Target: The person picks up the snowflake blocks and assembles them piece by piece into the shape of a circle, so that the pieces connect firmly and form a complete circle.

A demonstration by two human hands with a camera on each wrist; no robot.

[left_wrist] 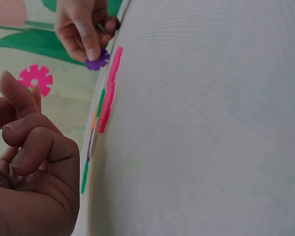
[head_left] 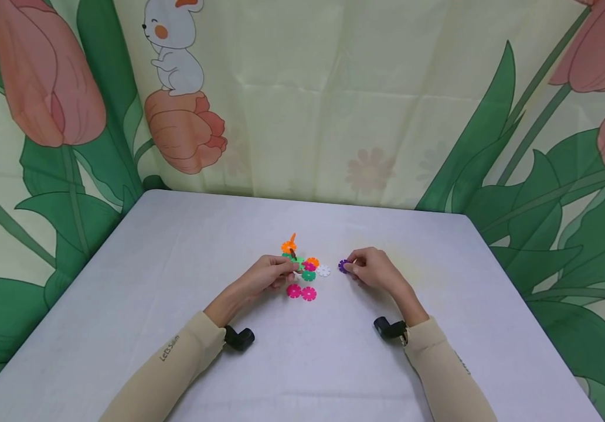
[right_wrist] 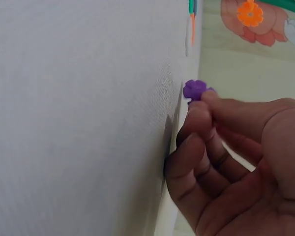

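Observation:
My right hand pinches a purple notched plastic disc between thumb and fingertips, just above the table; the same purple disc shows beyond the fingertips in the right wrist view. To its left, my left hand grips a piece built of interlocked snowflake discs. An orange disc stands at that piece's far end, with brown and light green parts nearer the fingers. In the left wrist view a pink disc juts out past the left fingers, which hide much of the built piece.
Loose discs lie close by the left hand on the white-covered table: a white disc, a green disc, an orange disc and two pink discs nearest me. A flower-printed curtain hangs behind the table.

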